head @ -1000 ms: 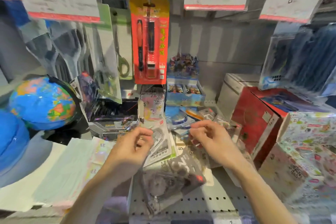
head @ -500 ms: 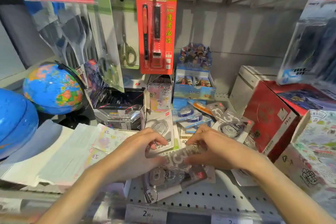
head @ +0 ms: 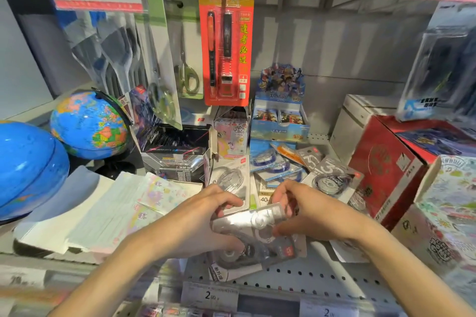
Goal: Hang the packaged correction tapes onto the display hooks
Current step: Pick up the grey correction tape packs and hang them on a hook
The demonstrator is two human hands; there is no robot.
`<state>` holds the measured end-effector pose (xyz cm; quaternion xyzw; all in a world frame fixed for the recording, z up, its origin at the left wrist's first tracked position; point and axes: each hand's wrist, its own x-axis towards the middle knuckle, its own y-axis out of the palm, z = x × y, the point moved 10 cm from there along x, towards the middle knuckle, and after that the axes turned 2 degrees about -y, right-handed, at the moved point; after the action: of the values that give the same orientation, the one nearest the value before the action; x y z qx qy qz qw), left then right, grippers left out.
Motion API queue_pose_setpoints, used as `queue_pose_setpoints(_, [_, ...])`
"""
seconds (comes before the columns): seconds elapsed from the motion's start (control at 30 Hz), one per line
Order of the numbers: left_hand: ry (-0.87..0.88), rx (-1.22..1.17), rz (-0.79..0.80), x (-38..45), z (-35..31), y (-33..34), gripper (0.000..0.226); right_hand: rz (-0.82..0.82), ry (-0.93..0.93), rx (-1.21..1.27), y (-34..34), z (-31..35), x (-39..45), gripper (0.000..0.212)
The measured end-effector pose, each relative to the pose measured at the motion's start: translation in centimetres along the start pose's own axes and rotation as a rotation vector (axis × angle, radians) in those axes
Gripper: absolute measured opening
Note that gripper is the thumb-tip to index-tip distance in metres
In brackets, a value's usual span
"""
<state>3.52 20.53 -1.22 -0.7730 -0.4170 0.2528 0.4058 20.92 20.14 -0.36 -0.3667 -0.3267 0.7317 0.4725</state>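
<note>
Two hands: our left hand [head: 206, 219] and right hand [head: 306, 211] both grasp one packaged correction tape [head: 253, 221] above the shelf [head: 296, 278].

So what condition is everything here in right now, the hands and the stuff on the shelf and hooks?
Left hand: gripping the grey packaged correction tape.
Right hand: gripping the same pack's top end.
Grey packaged correction tape: lifted off the perforated metal shelf, tilted, not hung.
Clear-and-grey packaged tapes: lying loose on the shelf.
Red carded pen set: hanging on a hook.
Green-handled scissors pack: hanging.
Blue globe: upright on its stand.
</note>
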Motion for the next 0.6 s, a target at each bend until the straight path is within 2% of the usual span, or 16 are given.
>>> queue_pose_setpoints(0.13, [0.009,-0.033,-0.018,-0.2,-0.8,-0.3,0.058,-0.030,-0.066,0.444,-0.4,-0.7,-0.4,0.043])
queue_pose_setpoints(0.2, [-0.015,-0.130,-0.011,-0.2,-1.0,-0.3,0.046,-0.082,-0.094,0.557,-1.3,-0.7,-0.9,0.036])
queue_pose_setpoints(0.37, [-0.023,-0.318,0.024,0.8,-2.6,0.1,0.045,-0.272,-0.171,0.688,-4.8,-0.7,-2.2,0.023])
queue_pose_setpoints(0.47, [0.003,-0.474,0.081,1.5,-4.4,0.2,0.040,-0.403,-0.170,0.677,-6.5,-0.9,-3.0,0.018])
queue_pose_setpoints(0.6, [-0.022,-0.586,-0.062,2.2,-4.3,-0.9,0.030,-0.584,-0.116,0.597,-8.6,-2.1,-4.0,0.015])
